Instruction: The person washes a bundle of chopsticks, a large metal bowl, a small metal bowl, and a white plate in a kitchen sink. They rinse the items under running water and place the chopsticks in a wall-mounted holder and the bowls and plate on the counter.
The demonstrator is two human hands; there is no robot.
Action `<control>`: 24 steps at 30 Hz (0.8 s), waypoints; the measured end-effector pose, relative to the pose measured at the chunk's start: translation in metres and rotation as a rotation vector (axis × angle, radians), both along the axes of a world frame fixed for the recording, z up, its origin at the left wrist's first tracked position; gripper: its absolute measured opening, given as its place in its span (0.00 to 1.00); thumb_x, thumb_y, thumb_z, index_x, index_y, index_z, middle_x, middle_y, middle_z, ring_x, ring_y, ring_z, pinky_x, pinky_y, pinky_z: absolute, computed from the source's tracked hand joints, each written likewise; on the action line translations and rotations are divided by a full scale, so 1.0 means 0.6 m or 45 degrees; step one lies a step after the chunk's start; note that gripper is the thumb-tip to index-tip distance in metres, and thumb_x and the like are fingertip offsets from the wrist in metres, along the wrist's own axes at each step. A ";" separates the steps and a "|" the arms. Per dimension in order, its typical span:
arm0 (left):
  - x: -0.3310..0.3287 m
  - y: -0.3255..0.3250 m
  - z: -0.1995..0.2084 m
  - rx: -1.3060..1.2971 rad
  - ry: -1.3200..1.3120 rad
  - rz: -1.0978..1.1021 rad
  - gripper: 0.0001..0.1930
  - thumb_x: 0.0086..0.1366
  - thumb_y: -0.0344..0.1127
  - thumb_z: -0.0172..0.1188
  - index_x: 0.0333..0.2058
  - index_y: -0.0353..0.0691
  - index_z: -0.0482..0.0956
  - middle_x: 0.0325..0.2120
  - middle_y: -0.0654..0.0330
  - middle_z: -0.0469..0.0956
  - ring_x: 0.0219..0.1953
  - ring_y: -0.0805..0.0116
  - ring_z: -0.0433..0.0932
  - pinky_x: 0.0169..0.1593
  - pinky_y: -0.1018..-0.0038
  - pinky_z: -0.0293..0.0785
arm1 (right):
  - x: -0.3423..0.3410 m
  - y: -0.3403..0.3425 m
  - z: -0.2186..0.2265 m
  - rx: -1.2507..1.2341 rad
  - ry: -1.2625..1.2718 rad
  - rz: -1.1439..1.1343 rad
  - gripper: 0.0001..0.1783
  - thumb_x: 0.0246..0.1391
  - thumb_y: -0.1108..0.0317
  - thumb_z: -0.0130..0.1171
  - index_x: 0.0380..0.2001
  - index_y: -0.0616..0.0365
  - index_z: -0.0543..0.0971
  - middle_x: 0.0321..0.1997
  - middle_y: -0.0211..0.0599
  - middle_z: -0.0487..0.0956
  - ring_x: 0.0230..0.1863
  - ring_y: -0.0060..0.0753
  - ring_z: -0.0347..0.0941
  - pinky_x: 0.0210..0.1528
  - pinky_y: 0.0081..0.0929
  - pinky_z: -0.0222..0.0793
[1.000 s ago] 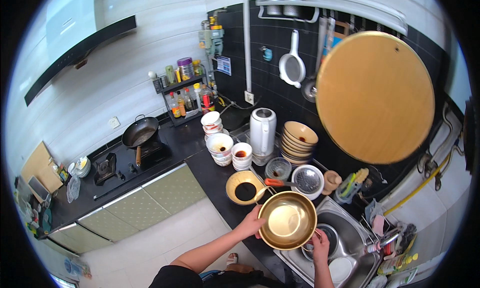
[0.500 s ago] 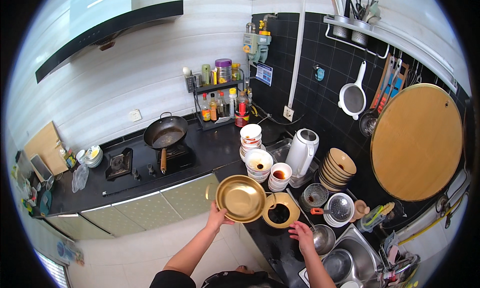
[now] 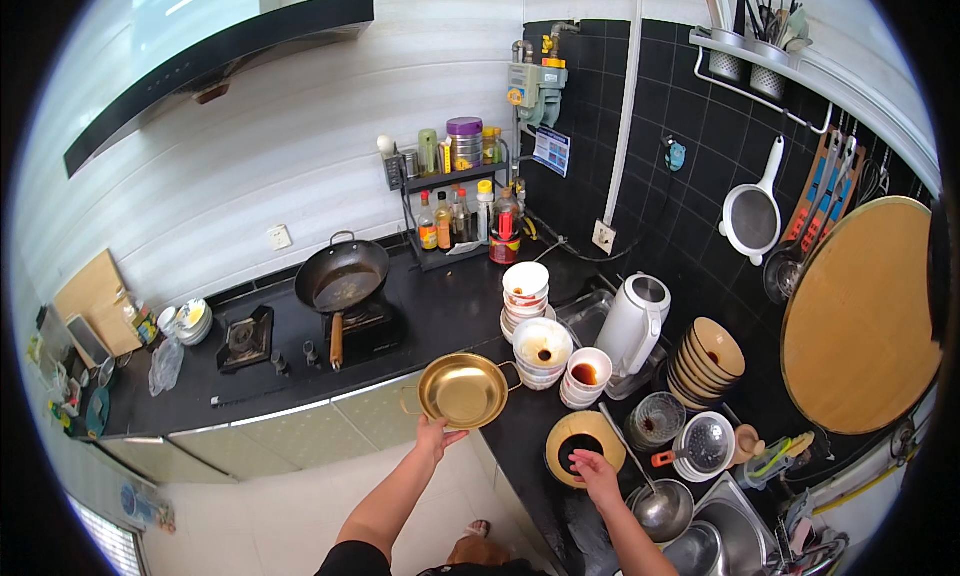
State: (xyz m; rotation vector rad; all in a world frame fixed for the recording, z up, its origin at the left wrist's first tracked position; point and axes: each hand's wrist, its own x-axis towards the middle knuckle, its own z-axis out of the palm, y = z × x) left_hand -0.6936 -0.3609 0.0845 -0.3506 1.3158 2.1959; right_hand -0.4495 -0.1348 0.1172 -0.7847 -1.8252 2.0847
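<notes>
My left hand (image 3: 436,438) grips the near rim of a shallow gold-coloured two-handled pan (image 3: 463,392), which is tilted toward me over the counter's front edge. The pan's inside looks bare. My right hand (image 3: 597,475) hovers at the near side of a wide yellow bowl (image 3: 561,438) with a dark middle; its fingers are loosely bent and apart, and I see nothing in them. Beside that hand, a long-handled metal ladle (image 3: 629,446) leans into a round steel bowl (image 3: 664,516). Whether my right fingertips touch the yellow bowl I cannot tell.
Stacked white bowls (image 3: 543,342), a smaller white stack (image 3: 584,373) and a white kettle (image 3: 636,321) stand behind. Brown bowls (image 3: 705,361), a glass bowl (image 3: 657,420) and an orange-handled strainer (image 3: 708,441) sit rightward, by the sink (image 3: 745,526). A wok (image 3: 343,274) rests on the stove.
My left hand has moved the gold pan left and away from the yellow bowl. My right hand has moved in over the yellow bowl's near side. The view has shifted slightly.
</notes>
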 end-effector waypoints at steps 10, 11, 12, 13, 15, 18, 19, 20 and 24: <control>-0.254 0.080 -0.100 -0.201 -0.056 0.125 0.23 0.58 0.23 0.44 0.50 0.43 0.47 0.43 0.45 0.64 0.30 0.49 0.76 0.26 0.64 0.79 | -0.156 0.012 -0.004 0.092 0.011 -0.164 0.13 0.51 0.74 0.48 0.42 0.58 0.70 0.40 0.32 0.74 0.36 0.22 0.71 0.33 0.18 0.68; -0.273 0.078 -0.113 -0.221 -0.066 0.136 0.22 0.58 0.23 0.44 0.49 0.43 0.48 0.43 0.46 0.65 0.30 0.49 0.76 0.26 0.64 0.79 | -0.165 0.007 -0.005 0.088 -0.003 -0.167 0.13 0.51 0.74 0.48 0.42 0.59 0.70 0.40 0.32 0.75 0.36 0.22 0.71 0.33 0.18 0.68; -0.285 0.085 -0.111 -0.243 -0.071 0.135 0.22 0.58 0.23 0.45 0.49 0.43 0.49 0.43 0.46 0.64 0.31 0.49 0.75 0.27 0.64 0.79 | -0.169 0.005 -0.004 0.094 -0.019 -0.185 0.13 0.51 0.74 0.48 0.42 0.59 0.70 0.40 0.33 0.75 0.36 0.23 0.71 0.33 0.18 0.68; -0.297 0.090 -0.106 -0.265 -0.076 0.134 0.21 0.58 0.24 0.45 0.48 0.43 0.49 0.44 0.46 0.64 0.32 0.49 0.75 0.28 0.63 0.79 | -0.174 0.005 -0.005 0.100 -0.035 -0.201 0.13 0.51 0.75 0.48 0.42 0.59 0.70 0.40 0.33 0.75 0.36 0.23 0.71 0.33 0.18 0.68; -0.318 0.098 -0.105 -0.280 -0.100 0.123 0.20 0.58 0.25 0.46 0.47 0.43 0.50 0.45 0.47 0.63 0.34 0.49 0.74 0.29 0.63 0.79 | -0.176 0.002 -0.016 0.065 -0.088 -0.243 0.12 0.51 0.75 0.48 0.41 0.59 0.71 0.39 0.32 0.75 0.36 0.22 0.71 0.33 0.17 0.68; -0.344 0.103 -0.115 -0.257 -0.151 0.100 0.20 0.58 0.25 0.47 0.47 0.43 0.50 0.44 0.47 0.63 0.34 0.50 0.74 0.28 0.63 0.80 | -0.177 -0.001 -0.021 0.028 -0.127 -0.298 0.11 0.51 0.75 0.47 0.40 0.60 0.71 0.38 0.32 0.74 0.34 0.20 0.70 0.32 0.15 0.66; -0.354 0.104 -0.125 -0.249 -0.161 0.099 0.20 0.58 0.26 0.47 0.46 0.43 0.51 0.44 0.47 0.64 0.33 0.51 0.75 0.27 0.63 0.80 | -0.176 0.000 -0.025 0.025 -0.128 -0.303 0.11 0.51 0.75 0.48 0.39 0.60 0.71 0.38 0.31 0.74 0.34 0.19 0.70 0.32 0.15 0.66; -0.360 0.104 -0.131 -0.241 -0.171 0.099 0.20 0.58 0.26 0.47 0.46 0.43 0.51 0.43 0.48 0.64 0.31 0.52 0.76 0.26 0.64 0.80 | -0.178 0.000 -0.027 0.022 -0.130 -0.307 0.11 0.50 0.75 0.48 0.39 0.60 0.72 0.38 0.31 0.75 0.34 0.19 0.70 0.32 0.15 0.66; -0.352 0.109 -0.107 -0.266 -0.094 0.219 0.21 0.58 0.28 0.50 0.46 0.44 0.49 0.43 0.48 0.64 0.31 0.53 0.76 0.27 0.64 0.80 | -0.174 -0.002 -0.020 0.024 -0.133 -0.309 0.10 0.50 0.76 0.49 0.38 0.59 0.72 0.38 0.30 0.75 0.34 0.19 0.70 0.31 0.15 0.66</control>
